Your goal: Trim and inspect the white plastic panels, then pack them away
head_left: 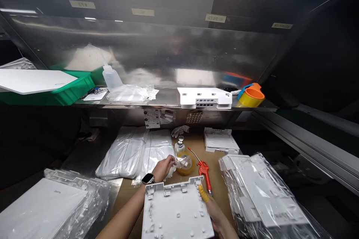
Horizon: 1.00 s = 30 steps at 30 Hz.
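Note:
A white plastic housing panel (178, 213) with clips and posts on its inner side is tilted up in front of me. My right hand (209, 199), with yellow covers on its fingers, grips the panel's right edge. Beyond the panel, my left hand (165, 167) has its fingers pinched together beside a roll of yellowish clear tape (184, 171). Something clear shows at those fingertips, but I cannot tell whether it is tape or bag film. A red air blow gun (204, 175) lies just right of the tape roll.
Stacked clear bags (123, 153) lie behind my left hand, near a pump bottle (180, 145). Bagged white panels stand on the right (269, 190) and left (42, 209). The shelf above holds a green bin (75, 86), a squeeze bottle (111, 78) and a white housing (206, 98).

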### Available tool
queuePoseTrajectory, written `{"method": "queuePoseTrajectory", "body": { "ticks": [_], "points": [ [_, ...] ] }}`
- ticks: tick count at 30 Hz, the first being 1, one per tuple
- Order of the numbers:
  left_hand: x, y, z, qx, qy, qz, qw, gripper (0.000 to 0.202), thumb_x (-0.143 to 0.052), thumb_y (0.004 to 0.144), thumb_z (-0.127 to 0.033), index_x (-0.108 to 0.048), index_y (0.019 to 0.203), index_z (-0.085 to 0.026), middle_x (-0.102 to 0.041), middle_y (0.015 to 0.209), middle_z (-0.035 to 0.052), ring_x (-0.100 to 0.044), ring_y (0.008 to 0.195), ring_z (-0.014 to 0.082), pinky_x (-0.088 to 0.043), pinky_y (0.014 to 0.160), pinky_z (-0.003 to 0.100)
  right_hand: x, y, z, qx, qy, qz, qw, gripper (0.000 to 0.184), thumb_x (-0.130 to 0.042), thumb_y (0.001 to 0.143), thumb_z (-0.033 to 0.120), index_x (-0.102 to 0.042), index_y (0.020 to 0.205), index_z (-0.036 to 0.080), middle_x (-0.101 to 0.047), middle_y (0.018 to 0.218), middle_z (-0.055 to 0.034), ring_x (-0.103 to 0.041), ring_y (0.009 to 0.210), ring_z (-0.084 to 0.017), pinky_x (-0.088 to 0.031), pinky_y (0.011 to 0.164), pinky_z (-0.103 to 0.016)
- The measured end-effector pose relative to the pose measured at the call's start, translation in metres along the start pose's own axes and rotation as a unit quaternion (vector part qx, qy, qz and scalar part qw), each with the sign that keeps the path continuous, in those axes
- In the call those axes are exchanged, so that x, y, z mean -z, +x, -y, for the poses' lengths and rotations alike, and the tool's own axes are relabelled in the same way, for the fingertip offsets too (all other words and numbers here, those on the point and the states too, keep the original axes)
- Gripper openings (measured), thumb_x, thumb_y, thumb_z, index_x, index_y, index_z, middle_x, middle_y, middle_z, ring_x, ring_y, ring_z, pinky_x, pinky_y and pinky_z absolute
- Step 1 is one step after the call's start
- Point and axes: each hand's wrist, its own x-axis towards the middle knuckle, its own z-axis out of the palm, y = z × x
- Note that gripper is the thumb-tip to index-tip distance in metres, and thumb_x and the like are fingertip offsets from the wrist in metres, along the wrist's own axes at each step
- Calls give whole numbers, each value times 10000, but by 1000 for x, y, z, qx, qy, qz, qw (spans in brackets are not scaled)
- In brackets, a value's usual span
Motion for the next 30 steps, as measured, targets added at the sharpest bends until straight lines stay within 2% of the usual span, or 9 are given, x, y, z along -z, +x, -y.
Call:
{"method": "queuePoseTrajectory", "body": {
  "ticks": [3,5,10,16,20,24,27,30],
  "points": [
    [-1,2,0,-20,-3,-2,1000,311,-517,1011,-434,-672,1115,-184,-692,1191,90,-644,1116,239,-509,991,485,0,15,-3,12,-2,5,1000,620,-879,637,604,-748,1009,126,-793,828,-107,-767,872,-315,-587,832,-433],
    [-1,1,1,-26,-10,-5,1000,314,-518,1006,-439,-687,1108,-195,-678,1238,95,-609,1186,251,-474,1041,501,2,22,-3,14,-3,4,1000,585,-902,613,576,-747,952,125,-789,798,-99,-767,868,-314,-581,842,-426],
    [-7,-3,8,7,-51,-12,999,296,-554,985,-450,-668,1078,-194,-725,1058,81,-675,1030,231,-528,956,459,1,29,-2,14,-3,14,1000,591,-879,629,617,-745,921,122,-786,795,-101,-763,908,-316,-567,873,-427],
    [-23,-2,15,57,-138,18,989,309,-734,871,-448,-626,954,-170,-705,795,-2,-705,769,188,-584,773,393,-7,40,-5,13,-4,24,1000,615,-874,624,636,-742,952,133,-791,811,-89,-762,909,-313,-560,887,-438],
    [-32,-3,18,72,-186,36,979,257,-725,890,-391,-636,964,-162,-686,836,0,-688,796,179,-587,792,397,-10,50,-1,5,-8,39,999,624,-854,661,642,-737,972,114,-789,807,-98,-766,885,-299,-558,889,-427],
    [-38,-7,22,91,-212,17,973,206,-671,933,-359,-644,1023,-176,-675,968,32,-664,875,181,-584,809,389,-9,57,4,-5,-15,53,998,621,-814,709,660,-734,999,117,-790,815,-96,-768,866,-289,-562,877,-423],
    [-43,-10,23,102,-212,8,972,205,-653,945,-365,-640,1029,-178,-662,952,26,-638,805,159,-574,756,358,-11,59,4,-11,-24,63,998,619,-826,701,648,-735,1005,117,-789,817,-96,-767,860,-287,-563,867,-415],
    [-45,-13,23,106,-201,3,974,187,-633,955,-370,-639,955,-183,-654,948,25,-604,763,141,-553,720,329,-11,60,5,-22,-36,72,997,639,-812,701,671,-736,988,106,-784,807,-106,-764,840,-290,-566,847,-415]
  ]
}}
